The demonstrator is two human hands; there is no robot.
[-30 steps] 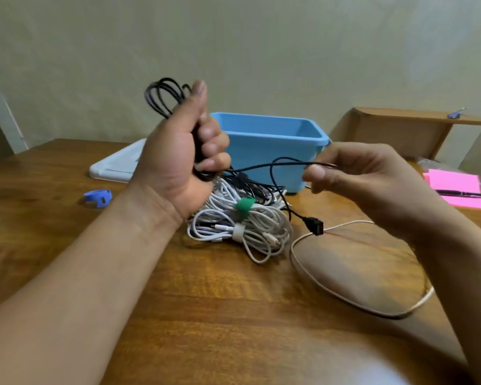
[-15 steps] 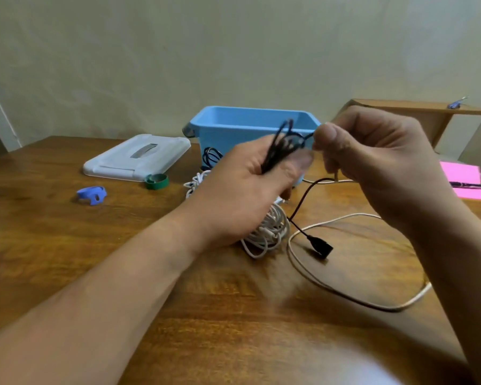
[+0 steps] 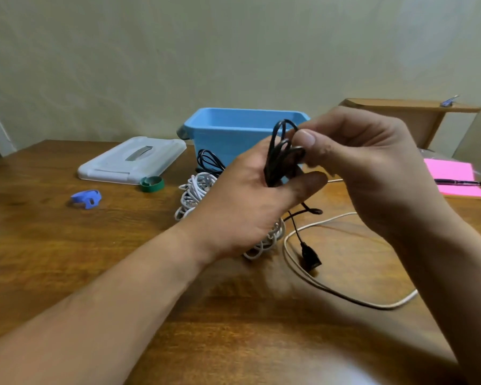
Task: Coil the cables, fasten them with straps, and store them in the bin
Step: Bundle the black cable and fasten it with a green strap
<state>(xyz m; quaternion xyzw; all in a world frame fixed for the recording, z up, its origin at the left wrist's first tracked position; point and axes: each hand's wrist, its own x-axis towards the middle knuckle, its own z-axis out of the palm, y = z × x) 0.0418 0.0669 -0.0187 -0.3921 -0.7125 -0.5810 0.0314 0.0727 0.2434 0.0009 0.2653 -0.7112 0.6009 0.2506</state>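
Your left hand [image 3: 242,201] grips the coiled black cable [image 3: 278,159] above the table [image 3: 95,259], in front of the blue bin [image 3: 233,134]; your right hand [image 3: 367,168] pinches its top loops, fingers curled.
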